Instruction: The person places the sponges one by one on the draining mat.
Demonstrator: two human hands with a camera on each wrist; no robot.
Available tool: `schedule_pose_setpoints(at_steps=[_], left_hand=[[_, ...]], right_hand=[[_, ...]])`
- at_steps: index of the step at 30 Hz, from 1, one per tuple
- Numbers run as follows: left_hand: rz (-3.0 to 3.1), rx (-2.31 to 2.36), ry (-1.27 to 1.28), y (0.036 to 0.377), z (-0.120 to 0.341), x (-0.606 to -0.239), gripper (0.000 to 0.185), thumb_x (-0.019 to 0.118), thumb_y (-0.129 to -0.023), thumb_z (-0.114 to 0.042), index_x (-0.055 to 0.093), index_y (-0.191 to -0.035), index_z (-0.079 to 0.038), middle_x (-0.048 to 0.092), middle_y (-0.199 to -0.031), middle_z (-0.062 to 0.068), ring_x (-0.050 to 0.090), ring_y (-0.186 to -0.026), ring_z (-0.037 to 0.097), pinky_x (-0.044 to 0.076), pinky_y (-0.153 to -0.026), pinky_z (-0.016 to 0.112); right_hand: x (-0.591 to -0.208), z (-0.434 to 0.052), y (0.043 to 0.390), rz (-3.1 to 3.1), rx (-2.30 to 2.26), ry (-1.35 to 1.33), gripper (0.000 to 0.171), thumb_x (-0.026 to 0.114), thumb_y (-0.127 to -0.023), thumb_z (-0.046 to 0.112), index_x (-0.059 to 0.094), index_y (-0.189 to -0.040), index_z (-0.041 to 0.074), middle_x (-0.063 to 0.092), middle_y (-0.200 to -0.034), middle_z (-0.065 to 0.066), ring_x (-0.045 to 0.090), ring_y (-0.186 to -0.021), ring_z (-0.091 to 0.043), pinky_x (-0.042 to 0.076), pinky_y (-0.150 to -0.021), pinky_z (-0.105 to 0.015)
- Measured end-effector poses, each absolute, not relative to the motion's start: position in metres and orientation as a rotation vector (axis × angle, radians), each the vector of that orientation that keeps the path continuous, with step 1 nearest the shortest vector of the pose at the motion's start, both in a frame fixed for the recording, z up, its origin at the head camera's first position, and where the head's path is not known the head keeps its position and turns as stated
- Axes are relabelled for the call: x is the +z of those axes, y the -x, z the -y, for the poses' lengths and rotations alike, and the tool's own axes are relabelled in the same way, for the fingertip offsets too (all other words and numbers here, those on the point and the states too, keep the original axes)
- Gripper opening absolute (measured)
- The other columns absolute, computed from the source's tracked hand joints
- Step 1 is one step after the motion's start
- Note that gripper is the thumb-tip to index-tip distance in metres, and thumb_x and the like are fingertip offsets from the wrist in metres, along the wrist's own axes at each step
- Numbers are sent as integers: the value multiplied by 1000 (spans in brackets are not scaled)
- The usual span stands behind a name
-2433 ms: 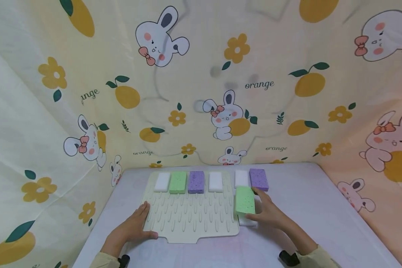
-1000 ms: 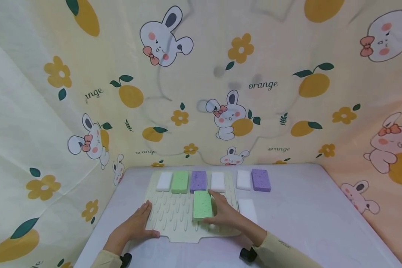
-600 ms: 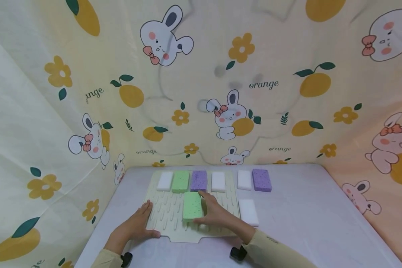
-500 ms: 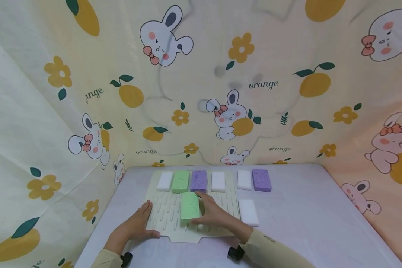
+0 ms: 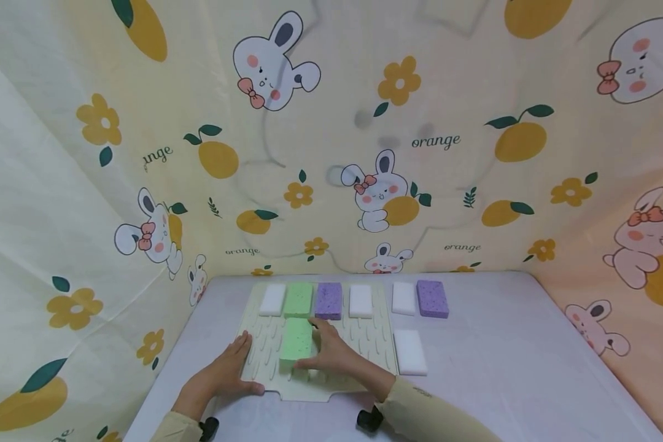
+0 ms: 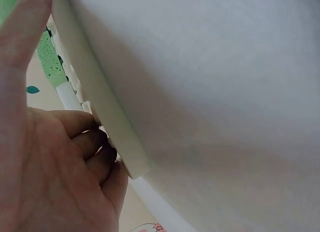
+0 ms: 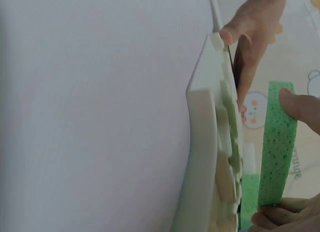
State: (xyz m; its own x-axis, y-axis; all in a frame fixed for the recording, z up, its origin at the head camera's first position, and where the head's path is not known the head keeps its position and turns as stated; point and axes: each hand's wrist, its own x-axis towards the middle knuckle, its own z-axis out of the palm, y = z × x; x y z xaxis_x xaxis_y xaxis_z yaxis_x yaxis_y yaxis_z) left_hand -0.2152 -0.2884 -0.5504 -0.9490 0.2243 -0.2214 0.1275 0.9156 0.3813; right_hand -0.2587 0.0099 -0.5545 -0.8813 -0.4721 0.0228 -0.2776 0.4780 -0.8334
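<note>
My right hand [image 5: 334, 353] pinches a green sponge [image 5: 296, 341] by its ends, thumb at the near end and fingers at the far one. In the right wrist view that sponge [image 7: 277, 144] stands off the surface of a cream ridged mat [image 5: 265, 380], with a gap between. My left hand [image 5: 223, 371] rests on the mat's left side, fingers along the left edge and thumb at the front corner. The left wrist view shows its fingertips [image 6: 112, 152] against the mat's rim [image 6: 122, 137]. Across the mat's far end lie a white sponge [image 5: 272, 300], a green sponge [image 5: 298, 299], a purple sponge [image 5: 328, 300] and another white sponge [image 5: 361, 301].
Right of the mat lie a white sponge [image 5: 403, 298] and a purple sponge [image 5: 433, 299] at the back, and another white sponge [image 5: 410, 352] nearer. All stand on a white-covered table [image 5: 497, 368]. A printed curtain [image 5: 320, 135] surrounds its back and sides.
My right hand has carried the green sponge from the mat's right side leftward over it, uncovering the near white sponge. My left hand has stayed at the mat's edge.
</note>
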Motion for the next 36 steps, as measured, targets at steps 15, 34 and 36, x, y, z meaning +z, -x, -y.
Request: schedule_pose_setpoints(at_steps=[15,34,36], left_hand=[[-2816,524,-279,215,288,-548,140,94,-70,-63,22,-165,11,18,-174,33,24,-158,54,31,-127,63],[-2794,527,-277,214,286,-545,139,92,-73,-65,22,-165,11,17,-174,32,21,-159,53,29,-128,64],[-2794,527,-269,215,286,-546,139,91,-73,-66,22,-166,10,17,-174,31,21,-160,52,28,-128,64]], right_hand=[[-559,26,256,-2488,-1396,636,115,97,-79,46,31,-168,10,38,-169,-15,40,-154,-37,40,-124,-58],[-566,51,256,-2487,-1370,622,120,98,-77,48,30,-167,8,39,-167,-16,40,-154,-36,39,-125,-54],[-564,53,257,-2486,-1353,615,120,97,-78,50,29,-167,8,39,-167,-16,40,-153,-35,39,-125,-53]])
